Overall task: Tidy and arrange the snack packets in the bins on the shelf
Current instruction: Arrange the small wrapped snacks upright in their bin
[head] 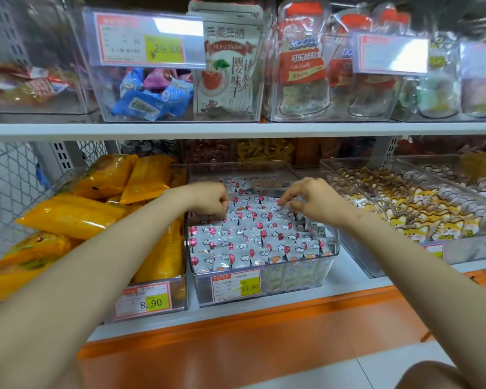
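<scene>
**A:** Your left hand [208,199] is down in the clear middle bin [264,267]. Its fingers are curled, with the tips sunk among the silver packets [250,240] at the bin's far left side.

**B:** I can't tell whether you actually have one pinched there, because your knuckles hide the tips.

**A:** Your right hand [312,197] is level with the left, well apart from it across the same bin. The thumb and fingertips are drawn close together on the top edge of one silver packet. It's a light pinch, and the other fingers are loosely bent.

**B:** The packets stand on edge in rows, filling the bin from under your hands back toward you. Each is printed with red balloons and white clouds. Beyond your fingers, a few lie flat at the back.

**A:** Just outside your left wrist is the bin of orange bags [76,217], loosely heaped. Your forearm crosses over its front corner.

**B:** Outside your right wrist is the bin of fox-print packets [421,220], packed in rows.

**A:** Below both hands, on the middle bin's front, a price tag [236,284] reads 15.80. A second tag [142,300], under your left forearm, reads 8.90.

**B:** Above your hands runs a white shelf board [236,129] carrying upper bins [180,108] of sweets.
</scene>
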